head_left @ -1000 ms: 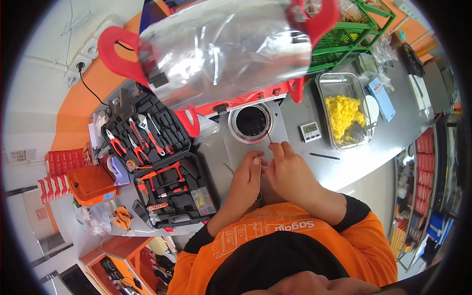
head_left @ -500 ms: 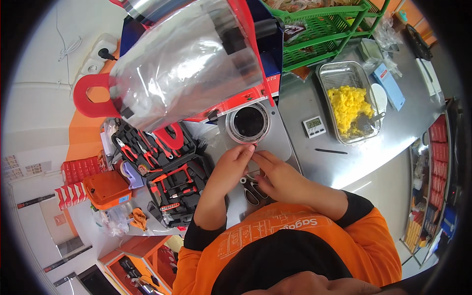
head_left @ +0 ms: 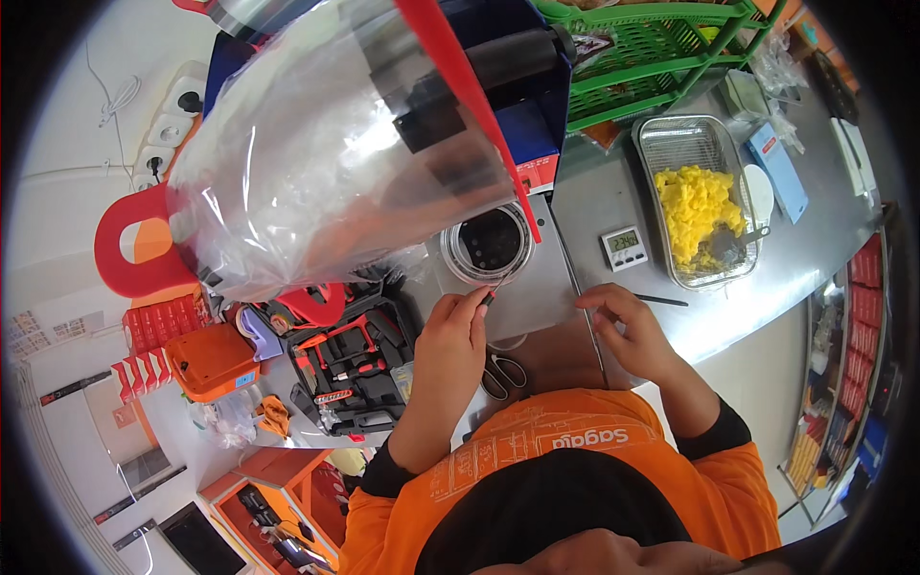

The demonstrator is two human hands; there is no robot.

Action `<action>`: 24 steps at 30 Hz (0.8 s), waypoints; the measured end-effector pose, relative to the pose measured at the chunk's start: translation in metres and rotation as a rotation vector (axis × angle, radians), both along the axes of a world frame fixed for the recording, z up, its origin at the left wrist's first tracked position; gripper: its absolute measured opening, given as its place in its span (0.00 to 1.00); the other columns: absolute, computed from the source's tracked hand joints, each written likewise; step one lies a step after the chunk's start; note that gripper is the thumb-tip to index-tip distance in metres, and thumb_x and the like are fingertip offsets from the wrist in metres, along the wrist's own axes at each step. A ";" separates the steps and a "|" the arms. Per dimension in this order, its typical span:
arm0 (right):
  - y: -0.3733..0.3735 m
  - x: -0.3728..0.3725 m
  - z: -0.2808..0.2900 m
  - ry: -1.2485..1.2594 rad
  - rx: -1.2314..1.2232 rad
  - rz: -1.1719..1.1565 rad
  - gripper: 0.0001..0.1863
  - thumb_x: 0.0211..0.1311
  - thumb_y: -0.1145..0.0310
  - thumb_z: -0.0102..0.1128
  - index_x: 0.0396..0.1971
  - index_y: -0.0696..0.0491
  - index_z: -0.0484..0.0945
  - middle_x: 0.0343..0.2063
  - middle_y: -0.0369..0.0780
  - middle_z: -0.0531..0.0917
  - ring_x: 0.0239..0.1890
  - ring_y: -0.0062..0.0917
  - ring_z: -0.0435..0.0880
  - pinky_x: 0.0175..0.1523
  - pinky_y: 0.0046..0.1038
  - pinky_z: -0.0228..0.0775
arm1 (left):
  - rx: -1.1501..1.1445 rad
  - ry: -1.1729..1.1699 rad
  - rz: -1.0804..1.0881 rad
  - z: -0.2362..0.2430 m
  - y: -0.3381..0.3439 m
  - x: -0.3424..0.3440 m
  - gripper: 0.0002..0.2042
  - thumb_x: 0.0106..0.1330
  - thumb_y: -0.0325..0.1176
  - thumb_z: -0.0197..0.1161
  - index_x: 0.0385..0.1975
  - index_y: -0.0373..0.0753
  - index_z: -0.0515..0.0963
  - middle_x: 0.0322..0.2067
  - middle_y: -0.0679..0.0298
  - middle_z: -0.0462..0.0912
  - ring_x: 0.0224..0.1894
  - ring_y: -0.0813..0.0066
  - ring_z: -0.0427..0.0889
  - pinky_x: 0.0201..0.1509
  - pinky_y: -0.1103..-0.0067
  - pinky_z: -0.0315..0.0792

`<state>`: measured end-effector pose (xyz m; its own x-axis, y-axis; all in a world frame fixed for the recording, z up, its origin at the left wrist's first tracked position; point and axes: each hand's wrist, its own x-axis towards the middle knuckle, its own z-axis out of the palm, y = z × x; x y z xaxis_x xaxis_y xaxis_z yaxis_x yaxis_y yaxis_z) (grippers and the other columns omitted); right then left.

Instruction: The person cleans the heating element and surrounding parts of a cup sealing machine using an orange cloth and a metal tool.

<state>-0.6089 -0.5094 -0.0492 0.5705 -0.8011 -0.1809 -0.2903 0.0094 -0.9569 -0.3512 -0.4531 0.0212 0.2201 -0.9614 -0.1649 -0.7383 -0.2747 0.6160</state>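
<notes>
Seeing steel tabletop (head_left: 596, 196), clear film roll (head_left: 307, 163) at upper left, grey plate (head_left: 546, 292) partly behind roll. Holding right hand (head_left: 632, 331) empty by plate's right edge with fingers loosely spread. Using left hand (head_left: 455, 340) near plate's metal ring (head_left: 457, 264), pinching thin tool (head_left: 490, 297) between fingers, tip toward ring's near rim; can't tell if touching.

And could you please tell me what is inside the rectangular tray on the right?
A yellow heap and a grey utensil lie in the tray; the heap covers whatever lies beneath it.
</notes>
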 end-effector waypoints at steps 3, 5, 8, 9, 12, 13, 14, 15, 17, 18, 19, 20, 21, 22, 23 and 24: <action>0.006 -0.006 -0.014 0.065 0.009 0.018 0.14 0.67 0.82 0.51 0.48 0.57 0.80 0.46 0.41 0.81 0.39 0.24 0.80 0.44 0.24 0.73 | 0.007 -0.038 0.006 -0.003 0.000 0.001 0.11 0.71 0.28 0.59 0.50 0.42 0.82 0.35 0.55 0.81 0.33 0.57 0.82 0.39 0.68 0.75; 0.016 -0.010 -0.035 0.099 0.047 0.012 0.13 0.67 0.81 0.52 0.47 0.57 0.80 0.44 0.41 0.82 0.37 0.25 0.80 0.43 0.25 0.73 | -0.017 -0.048 0.010 -0.005 0.001 0.000 0.11 0.70 0.27 0.59 0.49 0.42 0.81 0.36 0.56 0.81 0.33 0.57 0.83 0.38 0.68 0.75; 0.030 -0.013 -0.056 0.164 0.070 0.031 0.12 0.64 0.80 0.53 0.46 0.57 0.79 0.40 0.45 0.82 0.36 0.32 0.82 0.42 0.29 0.74 | -0.069 -0.044 0.015 -0.011 0.000 -0.001 0.09 0.70 0.27 0.59 0.48 0.42 0.79 0.36 0.56 0.81 0.34 0.54 0.83 0.37 0.65 0.77; 0.035 -0.014 -0.060 0.188 0.070 0.042 0.12 0.63 0.79 0.54 0.45 0.57 0.79 0.39 0.46 0.82 0.36 0.35 0.82 0.41 0.31 0.74 | -0.084 -0.048 0.006 -0.017 0.002 0.001 0.08 0.70 0.28 0.59 0.48 0.42 0.77 0.36 0.56 0.81 0.34 0.52 0.83 0.37 0.63 0.77; 0.053 -0.018 -0.083 0.183 0.011 0.090 0.12 0.62 0.79 0.55 0.44 0.58 0.79 0.38 0.47 0.82 0.36 0.36 0.83 0.42 0.31 0.75 | -0.093 -0.028 0.011 -0.026 0.003 0.001 0.08 0.70 0.29 0.59 0.47 0.43 0.76 0.35 0.56 0.80 0.34 0.49 0.83 0.36 0.61 0.78; 0.057 -0.019 -0.089 0.165 -0.034 0.116 0.11 0.64 0.79 0.55 0.46 0.58 0.79 0.38 0.46 0.82 0.37 0.34 0.83 0.42 0.31 0.75 | -0.089 -0.016 0.015 -0.027 0.004 0.000 0.08 0.70 0.29 0.59 0.47 0.43 0.76 0.35 0.56 0.80 0.34 0.49 0.83 0.35 0.60 0.78; 0.061 -0.020 -0.095 0.146 -0.079 0.141 0.11 0.65 0.78 0.55 0.47 0.58 0.78 0.38 0.46 0.83 0.37 0.33 0.83 0.42 0.31 0.76 | -0.108 -0.009 0.015 -0.028 0.004 0.000 0.08 0.70 0.29 0.59 0.46 0.42 0.76 0.35 0.56 0.80 0.33 0.49 0.82 0.35 0.60 0.78; 0.063 -0.021 -0.101 0.127 -0.122 0.166 0.11 0.67 0.77 0.56 0.48 0.57 0.78 0.38 0.45 0.83 0.38 0.32 0.83 0.42 0.30 0.76 | -0.127 -0.002 0.014 -0.030 0.005 0.000 0.07 0.70 0.29 0.59 0.46 0.42 0.75 0.34 0.55 0.80 0.33 0.49 0.82 0.35 0.60 0.78; 0.060 -0.015 -0.089 0.079 0.103 -0.053 0.11 0.71 0.72 0.54 0.50 0.58 0.76 0.38 0.44 0.83 0.39 0.28 0.83 0.43 0.30 0.76 | -0.149 -0.002 0.020 -0.034 0.006 0.001 0.07 0.69 0.27 0.60 0.45 0.41 0.76 0.34 0.55 0.80 0.33 0.50 0.83 0.34 0.62 0.77; 0.060 -0.010 -0.082 0.055 0.215 -0.163 0.12 0.74 0.70 0.53 0.51 0.58 0.75 0.38 0.43 0.83 0.39 0.26 0.83 0.43 0.29 0.77 | -0.150 -0.009 0.028 -0.034 0.008 0.001 0.07 0.68 0.26 0.60 0.44 0.39 0.76 0.35 0.55 0.81 0.33 0.50 0.83 0.34 0.63 0.77; 0.051 -0.005 -0.077 -0.028 0.225 -0.191 0.13 0.76 0.67 0.51 0.53 0.58 0.73 0.37 0.42 0.82 0.39 0.25 0.82 0.42 0.28 0.77 | -0.155 -0.015 0.033 -0.034 0.007 0.001 0.06 0.68 0.24 0.61 0.43 0.38 0.77 0.36 0.55 0.82 0.33 0.51 0.84 0.34 0.64 0.77; 0.038 0.003 -0.075 -0.112 0.238 -0.225 0.15 0.77 0.65 0.48 0.55 0.58 0.71 0.37 0.40 0.81 0.38 0.24 0.82 0.42 0.28 0.76 | -0.131 -0.038 0.026 -0.031 0.007 0.000 0.06 0.68 0.25 0.61 0.43 0.39 0.77 0.35 0.55 0.82 0.33 0.50 0.84 0.35 0.63 0.77; 0.027 0.011 -0.074 -0.197 0.251 -0.258 0.17 0.79 0.62 0.46 0.56 0.58 0.70 0.37 0.39 0.80 0.38 0.23 0.82 0.42 0.27 0.76 | -0.107 -0.062 0.019 -0.026 0.006 -0.001 0.06 0.68 0.26 0.61 0.43 0.40 0.77 0.35 0.55 0.82 0.33 0.50 0.84 0.35 0.63 0.78; 0.020 0.020 -0.075 -0.169 0.299 -0.267 0.18 0.79 0.60 0.45 0.55 0.59 0.70 0.36 0.39 0.81 0.37 0.23 0.82 0.41 0.27 0.77 | -0.085 -0.086 0.007 -0.023 0.005 -0.002 0.05 0.69 0.27 0.60 0.43 0.40 0.77 0.35 0.55 0.82 0.34 0.50 0.84 0.35 0.62 0.78; 0.014 0.032 -0.075 -0.141 0.346 -0.275 0.20 0.80 0.57 0.45 0.54 0.60 0.71 0.36 0.40 0.81 0.36 0.22 0.82 0.40 0.27 0.77 | -0.076 -0.109 -0.004 -0.023 0.004 -0.002 0.06 0.69 0.28 0.60 0.43 0.41 0.78 0.35 0.55 0.82 0.34 0.50 0.84 0.35 0.61 0.78; 0.008 0.043 -0.074 -0.113 0.392 -0.285 0.22 0.80 0.54 0.45 0.53 0.60 0.72 0.35 0.40 0.82 0.35 0.22 0.82 0.40 0.26 0.78 | -0.067 -0.132 -0.016 -0.022 0.003 -0.002 0.06 0.70 0.29 0.60 0.44 0.42 0.78 0.35 0.56 0.82 0.34 0.49 0.84 0.35 0.61 0.78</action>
<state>-0.5658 -0.5018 -0.1232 0.3727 -0.8118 -0.4496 -0.1184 0.4390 -0.8907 -0.3535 -0.4503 -0.0013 0.2203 -0.9728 -0.0710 -0.8178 -0.2239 0.5301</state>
